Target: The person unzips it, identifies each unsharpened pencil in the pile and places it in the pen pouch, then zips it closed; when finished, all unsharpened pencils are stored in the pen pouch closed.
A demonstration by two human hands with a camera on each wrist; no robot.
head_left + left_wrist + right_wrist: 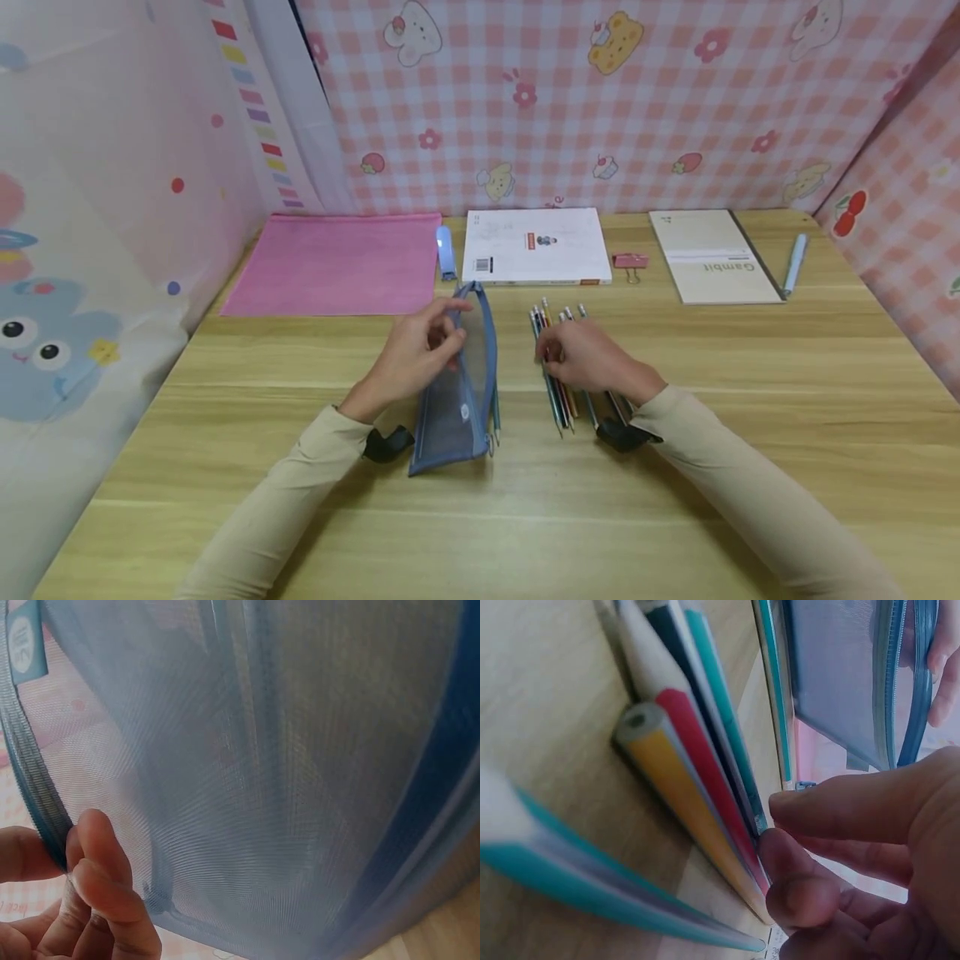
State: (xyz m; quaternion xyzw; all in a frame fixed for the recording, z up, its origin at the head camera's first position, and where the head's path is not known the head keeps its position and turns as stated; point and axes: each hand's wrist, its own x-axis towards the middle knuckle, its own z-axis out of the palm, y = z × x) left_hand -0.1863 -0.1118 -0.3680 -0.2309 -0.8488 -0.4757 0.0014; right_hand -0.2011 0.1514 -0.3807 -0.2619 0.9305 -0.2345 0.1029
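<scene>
Pink gingham wallpaper with little bears and bunnies wraps around a wooden desk. At the far left of the back row lies a flat pink folder, then a small blue clip, a white book, a pink binder clip, a beige notebook and a pale blue pen.

Closer in, the left hand pinches the zipper edge of a blue mesh pencil pouch, thumb and fingertips clamped on the trim, holding its far end open. The pouch runs lengthwise away from the person, see-through netting with a darker blue border, one teal pencil lying along its right side.

Just right of it sits a bundle of coloured pencils, parallel to the pouch, tips pointing away. The right hand rests on top of them, its fingers curled in around the red and yellow ones. So the pouch opening lies to the left of the pencils, and the right hand is the one on them.
</scene>
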